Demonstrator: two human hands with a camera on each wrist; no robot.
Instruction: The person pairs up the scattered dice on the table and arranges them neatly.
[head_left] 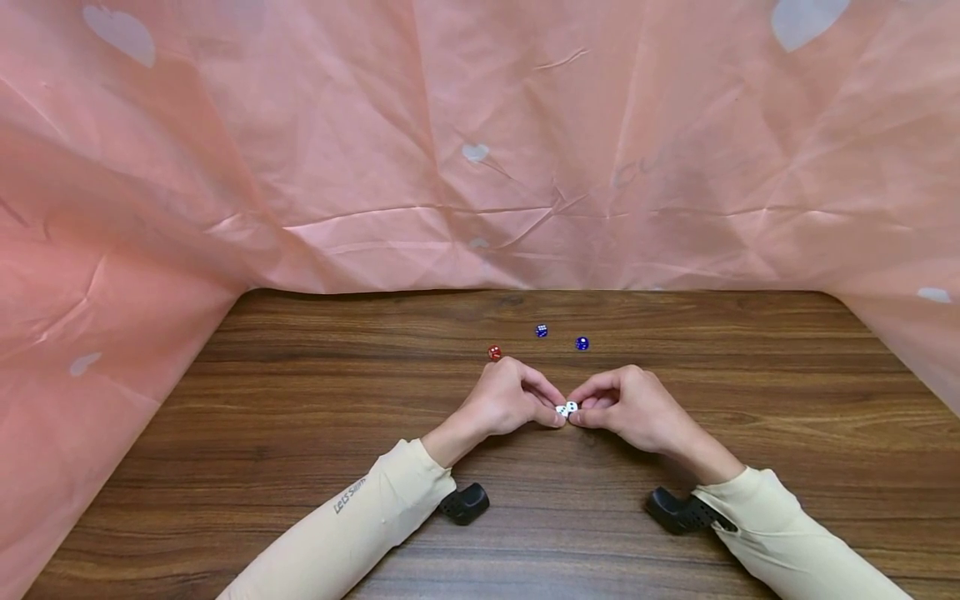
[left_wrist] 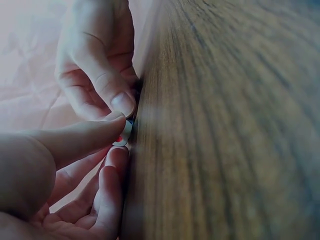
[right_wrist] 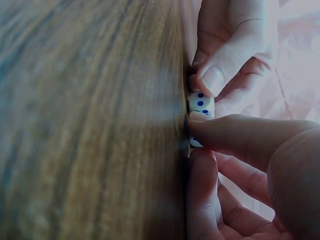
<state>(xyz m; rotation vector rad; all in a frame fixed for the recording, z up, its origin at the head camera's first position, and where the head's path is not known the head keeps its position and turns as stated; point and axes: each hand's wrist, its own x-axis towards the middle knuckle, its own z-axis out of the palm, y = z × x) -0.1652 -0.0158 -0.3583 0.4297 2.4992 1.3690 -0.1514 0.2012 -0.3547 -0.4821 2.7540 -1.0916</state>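
Observation:
Two white dice meet side by side on the wooden table. My left hand pinches the left white die between thumb and forefinger; in the left wrist view a red pip shows on that white die, partly covered by the thumb. From the other side, my right hand pinches the right white die. Blue pips face the right wrist camera on the left hand's die, while the right thumb covers most of the other. The fingertips of both hands are close to the tabletop.
A red die lies just beyond the left hand. Farther back are two blue dice, one left and one right. Pink cloth hangs along the table's back and sides. Black wrist mounts project from both sleeves.

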